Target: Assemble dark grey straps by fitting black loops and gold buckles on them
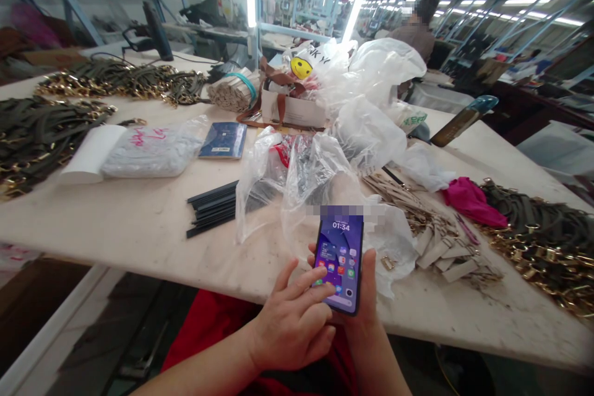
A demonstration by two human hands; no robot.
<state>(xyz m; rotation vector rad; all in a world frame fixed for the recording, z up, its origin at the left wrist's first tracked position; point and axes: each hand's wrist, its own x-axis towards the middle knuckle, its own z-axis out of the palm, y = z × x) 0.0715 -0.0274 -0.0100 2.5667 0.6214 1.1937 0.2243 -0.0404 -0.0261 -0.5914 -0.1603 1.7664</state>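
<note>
My right hand (369, 297) is wrapped round a smartphone (341, 241), its thumb along the right edge and fingertips showing at the left edge. The lit screen shows a clock and rows of app icons. Across the lower screen reach the index and middle fingers of my left hand (297, 322), which holds nothing. Whether those fingertips touch the glass or hover just over it, I cannot tell. Behind the phone lies a crumpled clear plastic bag (306, 179). Two small gold metal pieces (388, 262) rest on the plastic to the right.
Dark straps with gold clasps pile up at left (46, 130) and right (542, 235). Black strips (212, 207), a blue booklet (223, 140) and a packed bag (148, 151) lie on the table (139, 216). Beige strips (445, 247) and a bottle (464, 120) are rightward. A person (417, 31) is behind.
</note>
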